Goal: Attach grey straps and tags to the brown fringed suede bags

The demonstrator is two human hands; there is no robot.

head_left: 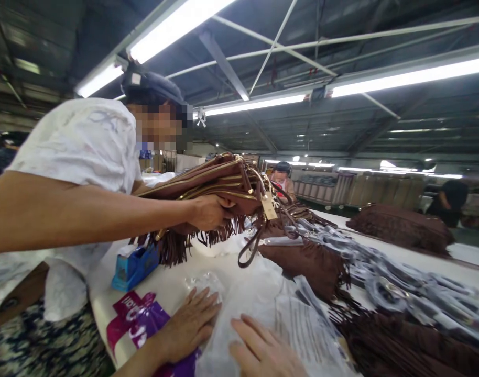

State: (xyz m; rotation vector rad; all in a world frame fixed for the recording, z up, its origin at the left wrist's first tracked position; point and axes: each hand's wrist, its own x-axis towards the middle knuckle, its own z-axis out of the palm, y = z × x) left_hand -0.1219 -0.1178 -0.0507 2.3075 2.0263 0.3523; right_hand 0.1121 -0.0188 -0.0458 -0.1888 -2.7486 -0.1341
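Note:
My left hand (194, 324) lies with its fingers stretched out at the left edge of a clear plastic bag (259, 293) on the table. Lower down, my right hand (263, 348) rests on the same plastic, fingers extended, its wrist cut off by the frame. Neither hand grips anything. Purple printed packaging (145, 319) lies beside and partly under my left forearm. Above my hands, a co-worker's hand (210, 210) holds a stack of brown fringed handbags (224, 178) with gold zips and a paper tag (269, 205).
A blue tape dispenser (133, 266) stands at the table's left. Brown fringed bags (306, 262) lie ahead and at lower right, beside plastic-wrapped straps (384, 277). Another brown pile (400, 225) sits farther back. The co-worker (82, 141) leans over the table from the left.

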